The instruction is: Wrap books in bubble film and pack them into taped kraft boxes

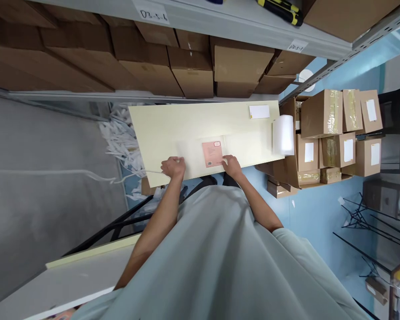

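A flat pink card with a dark printed patch lies on the pale tabletop, on or inside a translucent plastic sleeve. My left hand is closed at the left end of the sleeve, its fingertips pinched. A thin white strip runs from this hand over the table's left edge. At the card's lower right corner my right hand has its thumb and fingers closed on the edge. Whether it pinches card, sleeve or both is too small to tell.
A white roll stands at the table's right end, near a small white label pad. White strips are heaped beyond the left edge. Taped cartons are stacked to the right. A shelf with brown boxes crosses above the far edge.
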Demonstrator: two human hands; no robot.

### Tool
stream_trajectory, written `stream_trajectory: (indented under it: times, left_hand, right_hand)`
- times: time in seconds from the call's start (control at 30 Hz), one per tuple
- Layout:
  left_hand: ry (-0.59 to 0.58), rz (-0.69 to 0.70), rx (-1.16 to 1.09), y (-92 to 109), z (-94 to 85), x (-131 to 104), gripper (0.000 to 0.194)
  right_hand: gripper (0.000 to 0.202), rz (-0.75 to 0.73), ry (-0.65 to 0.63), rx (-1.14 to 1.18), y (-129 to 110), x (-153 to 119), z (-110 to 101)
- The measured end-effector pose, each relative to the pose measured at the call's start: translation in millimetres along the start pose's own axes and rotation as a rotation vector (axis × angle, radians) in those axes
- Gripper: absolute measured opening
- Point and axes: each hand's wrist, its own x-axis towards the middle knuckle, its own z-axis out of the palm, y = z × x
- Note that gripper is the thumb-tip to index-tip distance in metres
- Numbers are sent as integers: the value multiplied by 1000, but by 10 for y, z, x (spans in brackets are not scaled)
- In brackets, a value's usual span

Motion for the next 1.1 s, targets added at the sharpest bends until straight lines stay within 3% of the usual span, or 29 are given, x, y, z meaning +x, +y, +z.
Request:
stream_trajectory:
  times: [0.17, 0.27, 0.4, 0.53, 0.67, 0.8, 0.97, 1.1]
  left_hand:
    - [92, -83, 15, 177, 112, -76, 30]
    - [40, -8, -51, 438, 340, -136, 17]
    - [-47, 79, -97, 794, 705, -142, 15]
    - [-74, 80, -39, 939, 958, -61, 11]
    - [-118, 106, -69, 908, 1070, -14, 23]
    - [-85, 97, -79, 796, 1054, -64, 34]
    - [199, -212, -87, 565, 931, -92, 38]
    - [141, -286, -168, 450, 893, -16, 26]
  right_hand:
    - [39, -14, 13, 39, 85, 6, -85]
    - [39, -21, 15, 71, 151, 38, -173]
    - [39, -44, 5, 83, 245, 89, -309]
    - [39, -100, 22, 63, 285, 136, -375]
    - [40, -250, 19, 103, 237, 202, -296]
    - [43, -327, -78, 90, 216, 273, -170]
    - [43, -233, -170, -10, 320, 307, -98]
    - [44, -228, -186, -46, 388, 325, -45]
